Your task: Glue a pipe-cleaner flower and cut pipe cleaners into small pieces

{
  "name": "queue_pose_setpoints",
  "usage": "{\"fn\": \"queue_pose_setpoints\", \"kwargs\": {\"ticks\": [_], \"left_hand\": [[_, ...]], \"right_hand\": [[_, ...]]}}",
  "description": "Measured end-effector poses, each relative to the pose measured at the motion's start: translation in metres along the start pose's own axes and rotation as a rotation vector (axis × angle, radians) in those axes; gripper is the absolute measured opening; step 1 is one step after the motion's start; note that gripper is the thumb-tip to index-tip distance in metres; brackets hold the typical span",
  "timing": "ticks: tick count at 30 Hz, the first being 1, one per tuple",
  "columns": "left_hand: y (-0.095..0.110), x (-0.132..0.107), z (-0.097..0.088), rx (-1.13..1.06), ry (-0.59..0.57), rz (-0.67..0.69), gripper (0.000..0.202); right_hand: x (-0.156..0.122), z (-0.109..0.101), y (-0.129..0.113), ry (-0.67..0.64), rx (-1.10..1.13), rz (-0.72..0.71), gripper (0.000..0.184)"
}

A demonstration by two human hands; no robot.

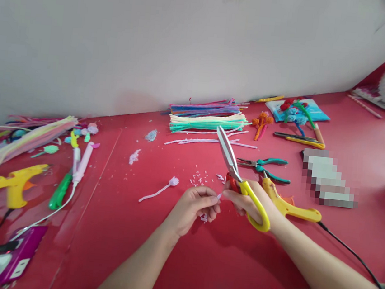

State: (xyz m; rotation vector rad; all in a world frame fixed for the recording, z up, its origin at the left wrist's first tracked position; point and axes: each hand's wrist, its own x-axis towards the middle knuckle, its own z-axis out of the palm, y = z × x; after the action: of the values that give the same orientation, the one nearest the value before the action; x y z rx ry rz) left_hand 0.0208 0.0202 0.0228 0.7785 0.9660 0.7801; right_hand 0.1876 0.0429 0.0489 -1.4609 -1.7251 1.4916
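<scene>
My left hand (pixel 197 208) pinches a small pale pink piece of pipe cleaner (pixel 219 195) between thumb and fingers. Close beside it, my right hand (pixel 242 197) has a pair of scissors (pixel 228 153) with yellow and red handles hooked over it, blades pointing up and away. The right fingertips meet the same pink piece. Under the left fingers lie a few short pink bits (pixel 203 218). More pink snippets (pixel 198 178) are scattered just beyond the hands. To the left rests a pink pipe-cleaner flower (pixel 174 182) on a stem.
Pliers (pixel 267 166) and a yellow glue gun (pixel 283 205) lie right of my hands, near a phone (pixel 328 178). Bundled pipe cleaners (pixel 208 122) line the wall. On the left are another glue gun (pixel 16 186), a pink styling iron (pixel 83 163) and a purple power strip (pixel 27 256).
</scene>
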Motion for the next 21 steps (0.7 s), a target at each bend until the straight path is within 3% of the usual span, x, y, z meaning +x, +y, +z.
{"fn": "queue_pose_setpoints", "kwargs": {"ticks": [5, 12, 21], "left_hand": [[-0.002, 0.0011, -0.0014, -0.018, -0.013, -0.026, 0.013], [-0.0009, 0.0013, -0.0013, -0.095, -0.025, -0.071, 0.013], [-0.0001, 0.0, 0.0019, 0.026, -0.05, -0.012, 0.017]], "right_hand": [[0.0008, 0.005, 0.0055, -0.009, -0.032, -0.076, 0.014], [-0.0003, 0.0023, 0.0034, -0.023, -0.025, -0.046, 0.019], [0.0008, 0.0042, 0.0053, -0.022, -0.043, -0.057, 0.016]]}}
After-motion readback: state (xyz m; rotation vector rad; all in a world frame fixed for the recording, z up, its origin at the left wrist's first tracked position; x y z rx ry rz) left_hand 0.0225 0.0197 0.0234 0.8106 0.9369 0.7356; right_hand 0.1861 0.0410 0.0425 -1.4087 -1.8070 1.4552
